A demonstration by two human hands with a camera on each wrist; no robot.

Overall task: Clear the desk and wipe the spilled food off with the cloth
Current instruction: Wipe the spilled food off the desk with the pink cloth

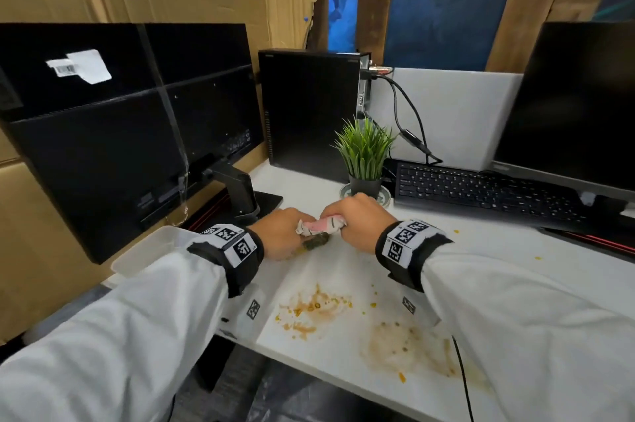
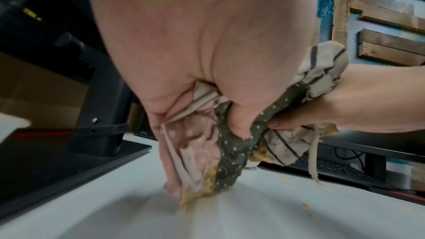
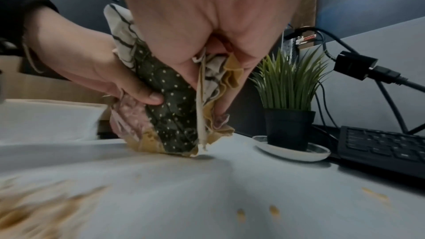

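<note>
Both hands (image 1: 323,229) grip the bunched cloth (image 1: 321,227) against the food-smeared desk (image 1: 481,270).

We've got open white worktop (image 1: 343,270) toward us, only orange smears (image 1: 316,310) there; ahead, the potted green plant (image 1: 365,155) blocks, black keyboard (image 1: 481,193) right, black monitor stand (image 1: 240,191) left.

2 monitors (image 1: 130,119), 1 PC tower (image 1: 309,112), 1 keyboard (image 1: 481,193), 1 potted plant (image 1: 366,153), 1 cloth (image 1: 319,227), 2 hands (image 1: 281,232)
</note>
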